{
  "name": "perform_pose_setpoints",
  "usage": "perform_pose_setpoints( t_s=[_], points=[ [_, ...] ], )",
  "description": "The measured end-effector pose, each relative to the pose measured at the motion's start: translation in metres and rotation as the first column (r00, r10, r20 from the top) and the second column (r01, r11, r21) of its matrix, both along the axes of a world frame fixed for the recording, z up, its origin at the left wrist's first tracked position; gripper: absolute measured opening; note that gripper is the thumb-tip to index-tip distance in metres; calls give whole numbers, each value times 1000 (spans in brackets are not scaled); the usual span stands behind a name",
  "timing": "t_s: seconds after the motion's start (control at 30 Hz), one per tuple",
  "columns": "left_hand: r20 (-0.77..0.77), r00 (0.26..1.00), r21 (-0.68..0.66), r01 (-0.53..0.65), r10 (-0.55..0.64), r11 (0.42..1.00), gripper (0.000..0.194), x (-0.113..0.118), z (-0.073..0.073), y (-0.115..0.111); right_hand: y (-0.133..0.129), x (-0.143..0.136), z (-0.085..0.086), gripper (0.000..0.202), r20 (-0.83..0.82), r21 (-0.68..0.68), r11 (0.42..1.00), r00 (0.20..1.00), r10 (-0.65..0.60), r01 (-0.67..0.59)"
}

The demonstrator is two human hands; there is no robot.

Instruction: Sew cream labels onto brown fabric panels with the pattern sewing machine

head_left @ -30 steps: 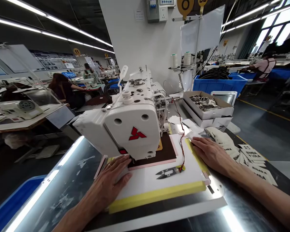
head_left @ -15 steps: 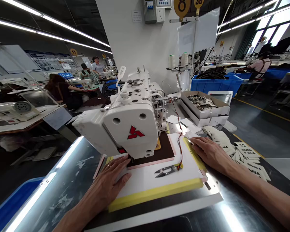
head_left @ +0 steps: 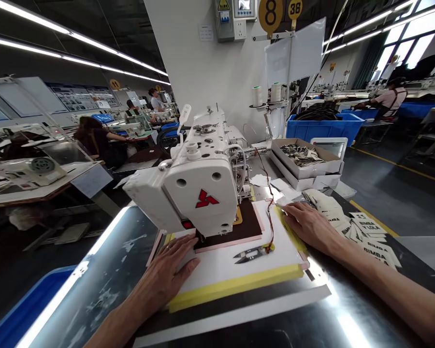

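Note:
My left hand point(head_left: 174, 268) lies flat, fingers stretched and a little apart, on the left side of a white template sheet point(head_left: 217, 270) edged with yellow tape. Its fingertips reach the corner of a dark brown piece point(head_left: 249, 224) with pink edging, partly hidden beneath the head of a white sewing machine point(head_left: 177, 195). On the sheet's right taped edge rests my right hand point(head_left: 306, 222), palm down with fingers extended, holding nothing. Between both hands, a pair of thread snips point(head_left: 252, 253) tied to a reddish-brown cord point(head_left: 269, 212) lies on the sheet.
Printed fabric labels point(head_left: 366, 227) are spread right of my right forearm. Behind them stands a cardboard box point(head_left: 311, 166) of more labels, near a blue crate point(head_left: 324, 129). Thread cones point(head_left: 257, 95) stand behind the machine. Other people work at machines farther off.
The view has shifted slightly, so the machine appears a little farther right. Both hands stay flat in the same places on the template, and the snips have not moved on it.

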State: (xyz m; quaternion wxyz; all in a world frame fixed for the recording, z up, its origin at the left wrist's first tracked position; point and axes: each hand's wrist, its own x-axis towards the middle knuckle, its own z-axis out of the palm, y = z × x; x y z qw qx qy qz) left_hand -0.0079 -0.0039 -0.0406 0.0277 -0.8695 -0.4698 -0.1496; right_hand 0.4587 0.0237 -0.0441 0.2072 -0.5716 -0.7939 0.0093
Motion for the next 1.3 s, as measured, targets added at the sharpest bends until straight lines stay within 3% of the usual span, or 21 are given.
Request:
perform_pose_setpoints(
  t_s=[0.3, 0.63, 0.77, 1.07, 1.3],
  points=[
    [26, 1000, 21, 9, -10, 1000, 48, 0, 0, 1, 2, -3, 5, 29, 39, -12, 1000, 999, -23, 24],
    [66, 998, 9, -17, 16, 1000, 51, 14, 14, -26, -4, 4, 15, 37, -4, 18, 992, 992, -124, 125],
    [73, 997, -24, 2, 0, 1000, 42, 15, 19, -28, -5, 6, 12, 32, 0, -8, 996, 996, -93, 93],
    [63, 996, -102, 71, -65, 992, 44, 22, 19, -36, -9, 8, 8, 33, 2, -40, 999, 1000, -23, 23],
    [34, 996, -83, 83, -80, 993, 39, 25, 17, -34, -9, 8, 6, 34, 12, -29, 999, 1000, -17, 18]
  ],
)
